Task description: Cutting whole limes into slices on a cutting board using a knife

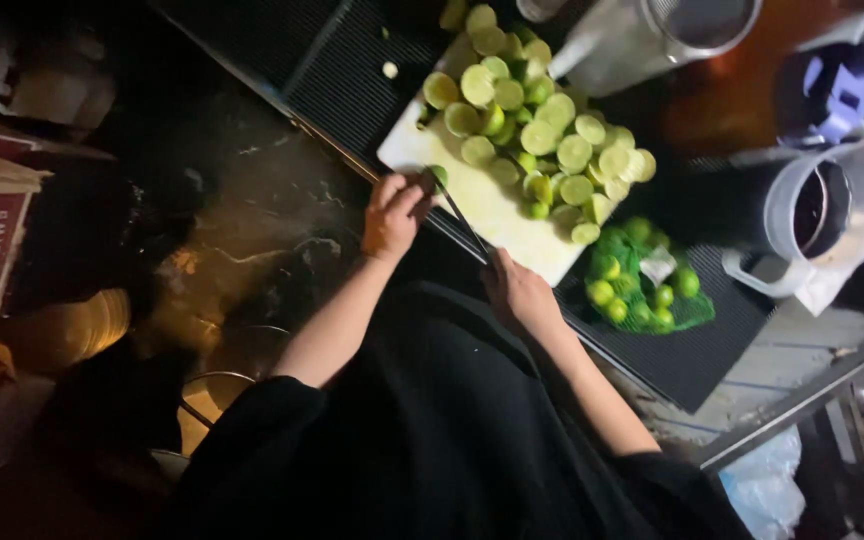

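The left hand point(392, 215) pinches a small round green lime point(439, 176) with its fingertips, so it can't roll off the white plastic cutting board point(492, 205). Just beside it, the right hand point(524, 292) is closed around a thin dark knife point(467, 228). The pale green cut lime halves point(542, 130) are piled just past the fingers, out of the way.

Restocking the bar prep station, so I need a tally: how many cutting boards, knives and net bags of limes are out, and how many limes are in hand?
White cutting board: 1
Knife, in the right hand: 1
Green net bag of whole limes: 1
Lime held by the left hand: 1
Total: 4
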